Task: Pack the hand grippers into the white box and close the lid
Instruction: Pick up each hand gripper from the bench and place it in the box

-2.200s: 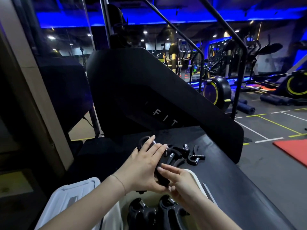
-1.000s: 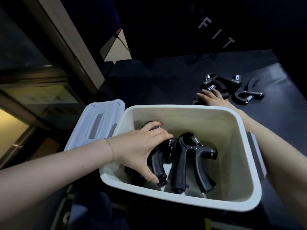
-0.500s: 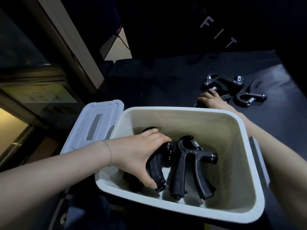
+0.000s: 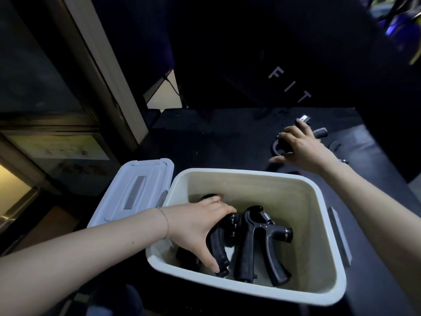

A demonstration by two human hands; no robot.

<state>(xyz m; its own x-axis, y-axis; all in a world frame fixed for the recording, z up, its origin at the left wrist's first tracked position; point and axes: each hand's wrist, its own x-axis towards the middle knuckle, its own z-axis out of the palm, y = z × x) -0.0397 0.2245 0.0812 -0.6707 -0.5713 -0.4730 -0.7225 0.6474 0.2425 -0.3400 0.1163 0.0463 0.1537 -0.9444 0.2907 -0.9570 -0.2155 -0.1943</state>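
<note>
Hand grippers: left hand (image 4: 200, 224) grips one (image 4: 218, 245) inside white box (image 4: 328, 224), beside another (image 4: 257, 245). Right hand (image 4: 300, 149) curls around one (image 4: 279, 148) on bench (image 4: 216, 137). Lid (image 4: 136, 190) open.

Hands (image 4: 198, 226) on black hand grippers (image 4: 257, 245)

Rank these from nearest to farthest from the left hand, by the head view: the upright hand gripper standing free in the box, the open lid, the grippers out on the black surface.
From the left hand, inside the white box:
1. Upright hand gripper, just to its right in the box.
2. Open lid, hanging off the box's left side.
3. Grippers on the black surface, beyond the box under the right hand.
</note>
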